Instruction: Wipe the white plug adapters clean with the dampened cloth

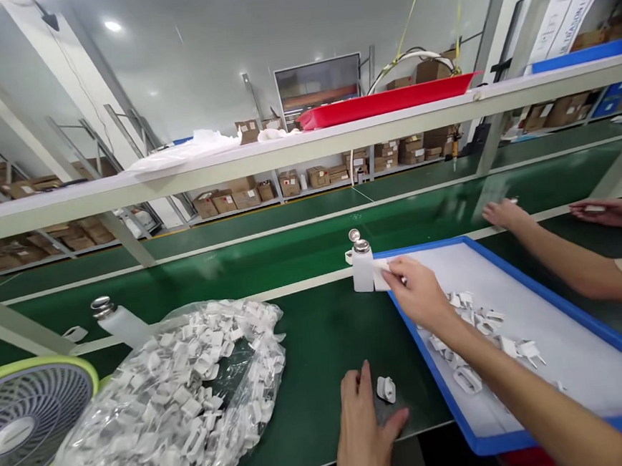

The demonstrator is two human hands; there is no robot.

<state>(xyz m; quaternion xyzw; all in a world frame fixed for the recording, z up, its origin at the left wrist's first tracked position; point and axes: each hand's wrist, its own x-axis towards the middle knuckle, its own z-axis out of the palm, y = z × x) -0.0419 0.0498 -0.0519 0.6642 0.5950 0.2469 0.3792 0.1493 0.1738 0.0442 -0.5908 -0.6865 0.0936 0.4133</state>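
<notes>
My right hand point(417, 289) pinches a white flat piece point(381, 275) whose kind I cannot make out. It is right beside a white dispenser bottle point(362, 266) with a metal lid flipped up. Low on the green table point(310, 362), my left hand point(362, 423) rests with thumb and fingers apart. A small white plug adapter point(386, 390) lies between its thumb and forefinger, apparently untouched. Under my right forearm is a blue-rimmed tray point(554, 314) with several white adapters point(476, 317). To the left, a clear plastic bag point(184, 394) holds a heap of white adapter pieces.
A second metal-topped bottle point(118, 320) leans behind the bag, beside a green-rimmed fan point(35, 427). Another person's hands point(503, 214) reach in from the right, past the tray. A raised shelf point(262, 154) crosses ahead, carrying a red tray point(387, 103).
</notes>
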